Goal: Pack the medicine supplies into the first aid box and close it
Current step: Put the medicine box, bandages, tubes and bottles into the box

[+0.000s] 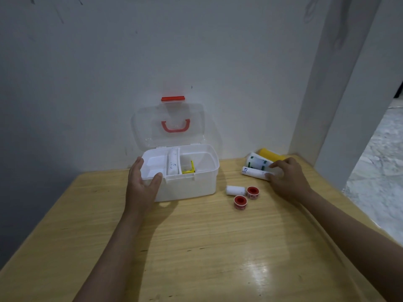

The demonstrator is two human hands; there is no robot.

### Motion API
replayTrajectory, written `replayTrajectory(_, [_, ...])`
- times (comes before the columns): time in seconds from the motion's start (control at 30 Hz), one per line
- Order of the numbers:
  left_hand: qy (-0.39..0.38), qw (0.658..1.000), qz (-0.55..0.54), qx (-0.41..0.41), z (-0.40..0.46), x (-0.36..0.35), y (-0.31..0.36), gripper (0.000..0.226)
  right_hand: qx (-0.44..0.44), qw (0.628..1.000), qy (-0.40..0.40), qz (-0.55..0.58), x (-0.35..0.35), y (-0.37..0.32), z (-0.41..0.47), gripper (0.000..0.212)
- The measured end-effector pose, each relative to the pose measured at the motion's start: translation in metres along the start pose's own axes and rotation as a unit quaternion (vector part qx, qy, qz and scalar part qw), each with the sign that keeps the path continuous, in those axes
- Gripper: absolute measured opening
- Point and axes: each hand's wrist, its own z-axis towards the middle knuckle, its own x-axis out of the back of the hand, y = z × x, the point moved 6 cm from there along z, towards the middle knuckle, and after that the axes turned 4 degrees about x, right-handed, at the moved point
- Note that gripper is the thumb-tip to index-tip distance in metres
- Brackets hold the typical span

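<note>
A white first aid box (192, 188) stands open on the wooden table, its clear lid (168, 127) with red handle leaning back against the wall. Inside lie a white bandage roll (173, 164) and a yellow-edged item (189, 168). My left hand (141, 184) cups the box's front left corner, thumb on the rim. My right hand (287, 179) rests on a white wrapped roll (255, 172), fingers touching it. Behind it lie a green-marked roll (258, 163) and a yellow roll (270, 155). A small white roll (235, 190) and two red tape spools (252, 192) (240, 202) sit between box and hand.
The table (196, 247) stands in a corner against a white wall, with a pillar (340, 105) at the right. The table's right edge drops off to a pale floor (379, 171).
</note>
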Motion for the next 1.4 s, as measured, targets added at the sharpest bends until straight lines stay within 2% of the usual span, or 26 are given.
replayTrajectory(0.33, [0.002, 1.000, -0.005, 0.006, -0.001, 0.000, -0.001, 0.064, -0.020, 0.999, 0.023, 0.039, 0.006, 0.016, 0.001, 0.027])
replayTrajectory(0.5, [-0.001, 1.000, 0.003, 0.005, -0.001, 0.000, 0.000, 0.063, -0.113, 0.976, 0.063, 0.174, 0.008, 0.015, 0.002, 0.024])
replayTrajectory(0.7, [0.002, 1.000, -0.009, 0.003, -0.001, 0.001, 0.001, 0.063, -0.104, 0.955, 0.129, 0.246, 0.028, -0.004, 0.006, 0.020])
replayTrajectory(0.8, [0.001, 1.000, -0.012, 0.006, 0.000, 0.000, 0.000, 0.063, -0.087, 0.940, 0.137, 0.299, 0.042, -0.026, 0.008, 0.022])
replayTrajectory(0.9, [0.005, 1.000, 0.013, 0.005, 0.001, 0.002, -0.001, 0.063, -0.027, 0.934, 0.113, 0.338, 0.057, -0.062, 0.009, 0.023])
replayTrajectory(1.07, [-0.010, 0.988, 0.154, -0.002, 0.003, 0.005, 0.001, 0.065, 0.071, 0.935, 0.030, 0.347, 0.064, -0.132, 0.012, 0.023])
replayTrajectory(1.23, [-0.046, 0.967, 0.249, -0.042, 0.009, 0.008, 0.005, 0.067, 0.132, 0.954, -0.036, 0.269, 0.043, -0.178, 0.016, 0.024])
replayTrajectory(1.4, [-0.065, 0.962, 0.260, -0.046, 0.010, 0.007, 0.002, 0.073, 0.161, 0.962, -0.088, 0.204, 0.010, -0.211, 0.015, 0.024])
